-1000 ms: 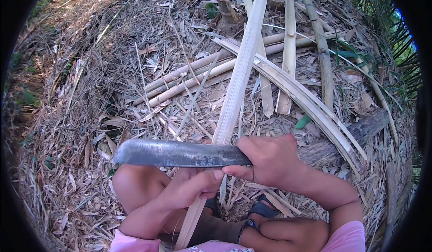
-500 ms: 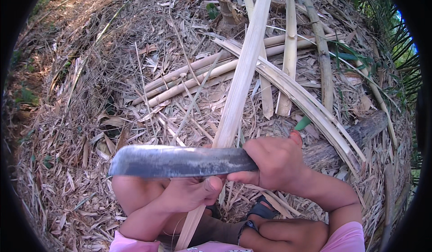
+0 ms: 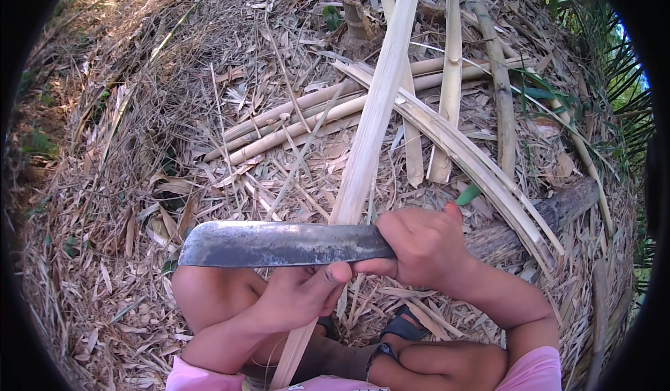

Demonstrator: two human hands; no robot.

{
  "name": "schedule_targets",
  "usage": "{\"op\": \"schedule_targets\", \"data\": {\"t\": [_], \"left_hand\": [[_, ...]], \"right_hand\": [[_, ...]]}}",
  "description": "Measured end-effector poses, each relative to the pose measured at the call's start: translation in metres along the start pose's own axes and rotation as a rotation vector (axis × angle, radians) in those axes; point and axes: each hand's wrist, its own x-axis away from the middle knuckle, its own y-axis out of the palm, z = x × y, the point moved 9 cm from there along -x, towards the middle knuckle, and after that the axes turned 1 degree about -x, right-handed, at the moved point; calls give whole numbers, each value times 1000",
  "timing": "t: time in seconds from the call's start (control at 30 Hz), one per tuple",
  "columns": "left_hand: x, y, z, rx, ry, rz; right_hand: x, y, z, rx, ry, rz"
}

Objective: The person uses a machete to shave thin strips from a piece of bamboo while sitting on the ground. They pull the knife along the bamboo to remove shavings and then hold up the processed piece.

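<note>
Head view: a broad knife (image 3: 279,244) lies nearly level across the lower middle of the frame, over a pale split strip (image 3: 370,133) that runs from the top centre down to the lower edge, left of centre; the right hand (image 3: 427,248), right of centre, has its fingers wrapped tight round the knife's grip end; the left hand (image 3: 300,297), just below the blade, looks clamped on the strip, though the blade hides some of its fingers.

To work the blade well here, I would judge, hold it at one low angle to the strip, press lightly and evenly, and let the left grip stop the strip from twisting; the left thumb sits very near the blade's lower edge, and I cannot tell which edge is sharp, so that thumb is better drawn clear; the blade's free end, at left, lies just by the bare knee (image 3: 209,293), so short, controlled strokes seem wise.

No brand, label or readable writing shows on knife or strip; the pink shirt (image 3: 534,371) bears dark marks at the bottom centre, too cut off to make out.
</note>
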Motion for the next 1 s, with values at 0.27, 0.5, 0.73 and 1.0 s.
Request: {"op": "schedule_targets", "data": {"t": [0.27, 0.5, 0.73, 1.0], "left_hand": [[-6, -6, -5, 32, -115, 123], [-11, -3, -2, 164, -225, 143], [-7, -4, -9, 290, -242, 98], [-1, -1, -13, 482, -284, 14]], "right_hand": [[-2, 6, 11, 176, -37, 43], [-9, 4, 42, 199, 49, 19], [-2, 11, 20, -15, 20, 3], [-8, 4, 21, 111, -94, 54]]}}
